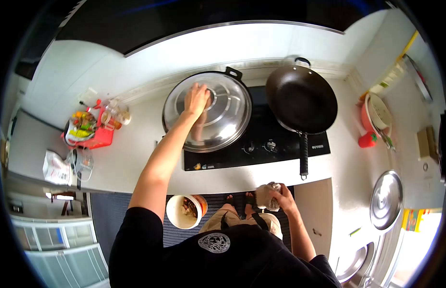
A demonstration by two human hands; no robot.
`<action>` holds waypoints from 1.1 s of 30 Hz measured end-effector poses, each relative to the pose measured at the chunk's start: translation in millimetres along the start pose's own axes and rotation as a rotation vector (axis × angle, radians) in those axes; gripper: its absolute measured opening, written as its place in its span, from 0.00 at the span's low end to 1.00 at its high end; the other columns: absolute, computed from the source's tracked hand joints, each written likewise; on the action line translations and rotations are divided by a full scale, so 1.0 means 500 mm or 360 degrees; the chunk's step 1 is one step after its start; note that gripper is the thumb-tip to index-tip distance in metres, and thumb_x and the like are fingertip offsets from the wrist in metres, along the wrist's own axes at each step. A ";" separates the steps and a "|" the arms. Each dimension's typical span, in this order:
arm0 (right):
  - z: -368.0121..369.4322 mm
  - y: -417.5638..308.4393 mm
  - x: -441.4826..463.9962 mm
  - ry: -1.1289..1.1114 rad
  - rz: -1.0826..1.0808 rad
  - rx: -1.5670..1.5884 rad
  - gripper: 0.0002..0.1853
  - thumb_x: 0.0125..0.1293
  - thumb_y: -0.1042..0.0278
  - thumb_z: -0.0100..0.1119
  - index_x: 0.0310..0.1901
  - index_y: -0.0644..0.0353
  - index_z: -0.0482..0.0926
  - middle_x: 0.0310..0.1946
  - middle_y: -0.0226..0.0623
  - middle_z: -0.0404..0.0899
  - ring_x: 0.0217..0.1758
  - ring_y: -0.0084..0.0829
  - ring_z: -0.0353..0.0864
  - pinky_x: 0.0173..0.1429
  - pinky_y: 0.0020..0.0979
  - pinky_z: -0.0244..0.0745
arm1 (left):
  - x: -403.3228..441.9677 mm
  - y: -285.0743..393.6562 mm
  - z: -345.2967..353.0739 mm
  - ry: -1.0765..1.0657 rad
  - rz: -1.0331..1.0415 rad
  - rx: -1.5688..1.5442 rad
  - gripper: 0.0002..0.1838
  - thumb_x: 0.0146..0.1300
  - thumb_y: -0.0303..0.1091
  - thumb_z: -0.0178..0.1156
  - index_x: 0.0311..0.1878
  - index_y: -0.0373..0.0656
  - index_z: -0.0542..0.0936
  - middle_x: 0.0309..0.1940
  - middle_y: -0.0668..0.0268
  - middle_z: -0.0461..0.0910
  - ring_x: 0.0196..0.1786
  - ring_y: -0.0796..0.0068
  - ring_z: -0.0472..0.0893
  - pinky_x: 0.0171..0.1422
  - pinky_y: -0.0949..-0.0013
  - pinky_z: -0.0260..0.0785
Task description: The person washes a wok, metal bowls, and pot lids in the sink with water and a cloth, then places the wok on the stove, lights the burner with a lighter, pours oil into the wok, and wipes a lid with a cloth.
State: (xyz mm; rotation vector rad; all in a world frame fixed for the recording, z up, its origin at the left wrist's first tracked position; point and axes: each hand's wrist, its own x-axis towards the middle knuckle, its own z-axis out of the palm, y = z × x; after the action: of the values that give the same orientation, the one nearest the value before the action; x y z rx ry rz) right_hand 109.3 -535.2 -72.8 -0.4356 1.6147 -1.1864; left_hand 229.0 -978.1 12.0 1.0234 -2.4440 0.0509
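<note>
The left hand (197,100) holds the big metal lid (228,120) near its middle, and this lid covers a wide pan on the left part of the black stove (194,161). On the right part stands a dark wok (300,98), its handle pointing toward the person. The right hand (284,198) grasps a crumpled greyish cloth (267,197), lower than the counter edge. On the floor stands a white bucket (180,218) with some scraps inside.

Left arm (161,161) stretched far forward, elbow nearly straight; left hand (197,100) palm down, fingers curled in grip. Right arm (302,236) lower, nearer body, forearm pointing forward; right hand (283,198) before waist, fingers closed.
</note>
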 end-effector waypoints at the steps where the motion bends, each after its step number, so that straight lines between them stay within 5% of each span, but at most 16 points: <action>1: -0.006 0.001 -0.014 -0.0017 0.0007 0.0265 0.26 0.55 0.68 0.58 0.54 0.71 0.64 0.44 0.45 0.73 0.46 0.33 0.73 0.52 0.30 0.69 | 0.003 -0.002 0.000 0.0015 0.0014 -0.0064 0.13 0.54 0.42 0.58 0.34 0.41 0.74 0.33 0.53 0.71 0.37 0.52 0.74 0.38 0.55 0.69; 6: -0.069 -0.011 -0.108 0.0131 0.0083 0.0867 0.26 0.50 0.83 0.47 0.55 0.70 0.60 0.48 0.47 0.68 0.53 0.38 0.68 0.58 0.38 0.66 | -0.003 0.045 -0.053 -0.0065 -0.0012 0.0059 0.24 0.51 0.48 0.62 0.45 0.39 0.74 0.42 0.51 0.68 0.49 0.51 0.68 0.50 0.55 0.63; 11: -0.181 0.038 -0.161 0.0780 -0.0155 0.0811 0.12 0.59 0.76 0.54 0.45 0.67 0.69 0.39 0.39 0.74 0.42 0.29 0.75 0.44 0.27 0.71 | -0.110 0.181 -0.197 0.0298 0.0364 -0.0110 0.21 0.53 0.39 0.61 0.49 0.41 0.72 0.51 0.52 0.66 0.57 0.47 0.63 0.56 0.54 0.60; 17: -0.279 -0.045 -0.167 0.0955 -0.0647 0.1235 0.16 0.61 0.69 0.54 0.50 0.61 0.69 0.44 0.35 0.73 0.46 0.29 0.73 0.50 0.31 0.72 | -0.317 0.351 -0.127 -0.0450 0.0371 -0.1302 0.15 0.55 0.32 0.59 0.46 0.41 0.75 0.44 0.56 0.75 0.50 0.58 0.73 0.53 0.60 0.64; 19: -0.307 -0.062 -0.151 0.0873 -0.0665 0.1323 0.16 0.60 0.68 0.54 0.50 0.60 0.69 0.44 0.35 0.73 0.48 0.30 0.72 0.51 0.32 0.71 | -0.373 0.397 -0.032 -0.0827 0.0156 -0.1531 0.13 0.56 0.36 0.59 0.42 0.41 0.76 0.39 0.56 0.78 0.42 0.60 0.78 0.44 0.62 0.70; 22: -0.359 -0.047 -0.130 0.0763 -0.0584 0.1433 0.16 0.60 0.66 0.54 0.50 0.59 0.70 0.44 0.35 0.73 0.49 0.31 0.72 0.52 0.33 0.71 | -0.361 0.445 0.097 -0.1141 -0.0296 -0.1158 0.14 0.58 0.42 0.57 0.37 0.40 0.76 0.30 0.57 0.80 0.34 0.62 0.80 0.37 0.63 0.71; 27: -0.470 -0.010 -0.119 0.0647 -0.0387 0.1640 0.18 0.60 0.64 0.55 0.51 0.58 0.70 0.46 0.36 0.73 0.50 0.32 0.72 0.54 0.34 0.70 | -0.319 0.482 0.261 -0.0977 -0.0750 -0.0624 0.23 0.56 0.57 0.51 0.28 0.43 0.77 0.28 0.57 0.80 0.36 0.53 0.79 0.39 0.54 0.71; 28: -0.476 -0.022 -0.138 0.0662 -0.0354 0.1615 0.22 0.61 0.57 0.53 0.53 0.61 0.69 0.48 0.38 0.73 0.51 0.34 0.72 0.56 0.37 0.69 | -0.310 0.483 0.277 -0.0995 -0.0835 -0.0600 0.26 0.54 0.60 0.51 0.27 0.43 0.77 0.31 0.56 0.80 0.39 0.53 0.79 0.41 0.53 0.70; 33: -0.554 -0.003 -0.161 0.0535 -0.0297 0.1661 0.28 0.61 0.47 0.48 0.54 0.63 0.68 0.50 0.41 0.72 0.53 0.38 0.71 0.60 0.40 0.65 | -0.311 0.485 0.318 -0.0986 -0.1419 -0.0933 0.28 0.50 0.64 0.55 0.27 0.43 0.78 0.17 0.65 0.79 0.19 0.70 0.80 0.31 0.68 0.72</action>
State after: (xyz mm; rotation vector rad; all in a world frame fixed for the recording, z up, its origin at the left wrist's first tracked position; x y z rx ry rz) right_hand -102.5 -342.8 -37.4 0.3115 1.0053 -2.1162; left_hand 90.6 -735.0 -162.0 1.8829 -1.9765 -1.3444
